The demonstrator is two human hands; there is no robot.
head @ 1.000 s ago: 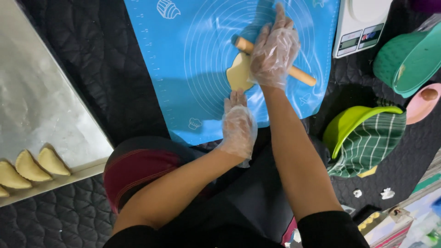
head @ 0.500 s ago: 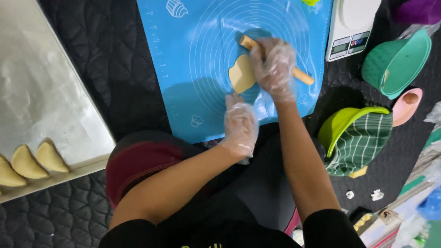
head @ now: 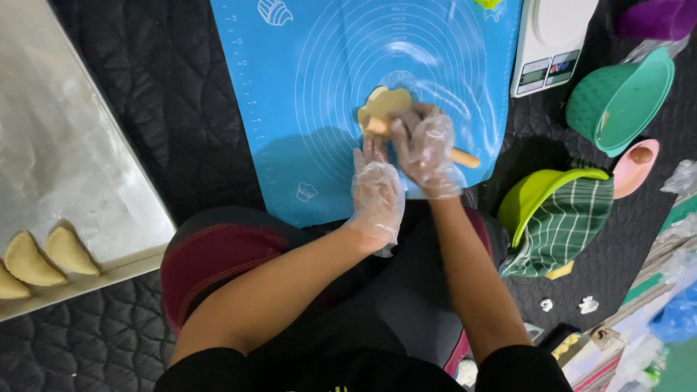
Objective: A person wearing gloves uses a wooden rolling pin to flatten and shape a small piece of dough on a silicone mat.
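Note:
Both my hands wear clear plastic gloves. My right hand (head: 427,149) presses down on a wooden rolling pin (head: 462,157) that lies across a small flat piece of yellow dough (head: 383,103) on the blue silicone baking mat (head: 305,87). My left hand (head: 376,189) rests on the mat just below the dough, its fingertips near the left end of the pin. Most of the pin is hidden under the right hand.
A metal baking tray (head: 65,160) at the left holds folded dough pastries (head: 47,258). At the right stand a white kitchen scale (head: 552,43), a teal bowl (head: 617,101), a small pink bowl (head: 639,167) and a lime-green bowl (head: 537,199) under a checked cloth (head: 573,229). A black quilted cover lies underneath.
My right hand has drawn the rolling pin back toward me over the dough. My left hand has stayed at the mat's near edge, and the hands are now close together.

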